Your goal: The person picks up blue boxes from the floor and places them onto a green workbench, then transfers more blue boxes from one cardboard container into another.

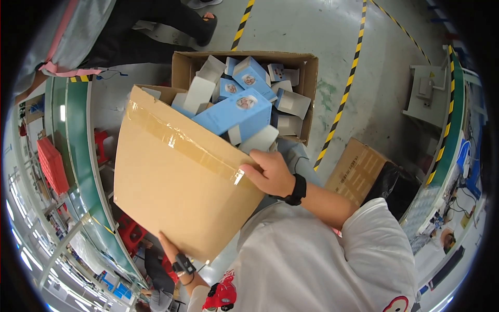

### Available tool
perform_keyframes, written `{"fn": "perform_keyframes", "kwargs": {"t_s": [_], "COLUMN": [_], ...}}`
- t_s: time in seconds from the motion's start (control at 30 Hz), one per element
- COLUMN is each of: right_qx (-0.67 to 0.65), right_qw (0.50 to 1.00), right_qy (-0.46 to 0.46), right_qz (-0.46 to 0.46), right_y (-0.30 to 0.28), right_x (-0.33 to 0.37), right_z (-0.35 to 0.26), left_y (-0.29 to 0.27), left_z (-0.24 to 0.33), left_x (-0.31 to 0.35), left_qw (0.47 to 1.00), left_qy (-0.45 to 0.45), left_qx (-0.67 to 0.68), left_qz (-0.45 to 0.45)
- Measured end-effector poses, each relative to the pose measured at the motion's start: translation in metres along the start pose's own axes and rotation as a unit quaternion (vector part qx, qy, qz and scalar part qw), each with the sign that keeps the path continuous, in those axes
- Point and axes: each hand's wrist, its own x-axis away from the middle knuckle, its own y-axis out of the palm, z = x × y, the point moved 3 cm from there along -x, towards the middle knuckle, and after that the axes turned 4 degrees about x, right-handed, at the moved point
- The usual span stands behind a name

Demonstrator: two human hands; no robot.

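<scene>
A brown cardboard box (179,179) is tipped in front of me, a strip of clear tape along its upper edge. My right hand (271,174) grips its upper right corner, thumb on the outer face. At its lower edge my left hand (171,250) supports the box, with some fingers hidden behind it. Beyond the tilted rim stands a larger cardboard carton (313,86), holding several light blue product boxes (254,106) with open white flaps. Some blue boxes lie right at the tipped box's mouth; whether they are inside it or in the carton I cannot tell.
Another person's legs (156,36) are at the upper left. A green workbench (78,130) runs down the left, with red stools (130,231) beneath. On the right, a closed carton (358,169) and a black bag (392,187) sit on the floor near striped tape (343,101).
</scene>
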Motion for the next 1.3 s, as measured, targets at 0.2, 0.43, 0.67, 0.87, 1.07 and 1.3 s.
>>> {"fn": "perform_keyframes", "kwargs": {"t_s": [0.2,0.43,0.67,0.87,1.07,1.3], "right_qx": [-0.008,-0.011,0.046,-0.041,-0.066,-0.023], "right_qw": [0.999,0.994,0.982,0.983,0.976,0.981], "right_qy": [-0.019,0.068,0.108,0.134,0.164,0.121], "right_qz": [0.034,0.084,0.145,0.116,0.128,0.148], "right_y": [-0.017,-0.036,-0.051,-0.062,-0.069,-0.089], "right_x": [0.002,-0.011,-0.031,-0.033,-0.021,-0.035], "right_z": [0.000,0.045,0.113,0.132,0.126,0.107], "left_y": [0.055,0.114,0.199,0.253,0.251,0.260], "left_z": [0.052,0.100,0.117,0.143,0.154,0.151], "left_x": [0.077,0.099,0.123,0.180,0.185,0.198], "left_qw": [0.997,0.985,0.970,0.981,0.966,0.965], "left_qy": [0.040,0.142,0.194,0.162,0.201,0.190], "left_qx": [0.055,-0.070,-0.104,-0.050,-0.116,-0.093], "left_qz": [0.027,0.061,0.108,0.097,0.110,0.156]}}
